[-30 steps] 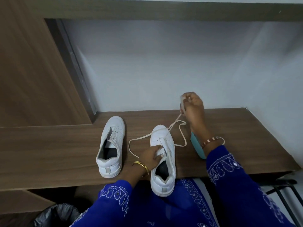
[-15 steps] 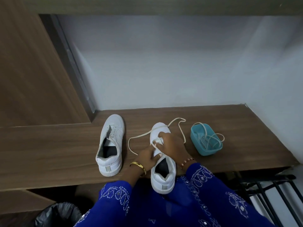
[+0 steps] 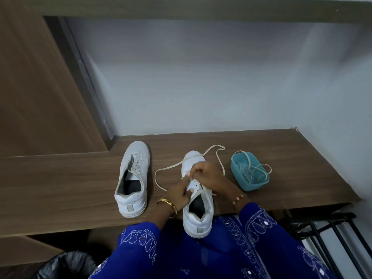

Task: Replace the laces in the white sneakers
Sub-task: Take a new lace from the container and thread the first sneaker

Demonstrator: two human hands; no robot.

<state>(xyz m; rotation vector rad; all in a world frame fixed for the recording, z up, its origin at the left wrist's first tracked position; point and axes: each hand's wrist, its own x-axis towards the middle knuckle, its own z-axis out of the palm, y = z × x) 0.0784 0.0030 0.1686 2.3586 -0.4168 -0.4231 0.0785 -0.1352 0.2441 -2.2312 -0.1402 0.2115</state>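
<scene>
Two white sneakers stand on the wooden shelf point(image 3: 291, 158). The left sneaker point(image 3: 133, 178) has no lace and its tongue is loose. The right sneaker point(image 3: 198, 210) lies heel toward me, overhanging the shelf's front edge. A white lace point(image 3: 171, 168) runs through its lower eyelets and loops loosely over the toe and to both sides. My right hand point(image 3: 209, 176) sits over the eyelet area and pinches the lace. My left hand point(image 3: 180, 193) holds the sneaker's left side, thumb by the tongue. The eyelets under my hands are hidden.
A small teal tub point(image 3: 249, 173) holding more white laces stands right of the sneakers. A black bin bag point(image 3: 66, 265) sits below the shelf at the left and a black metal rack point(image 3: 332, 234) at the lower right. White wall behind, wood panel to the left.
My right hand came down from pulling the lace high above the toe to the eyelets. The lace went slack and now loops on the shelf. The teal tub became visible.
</scene>
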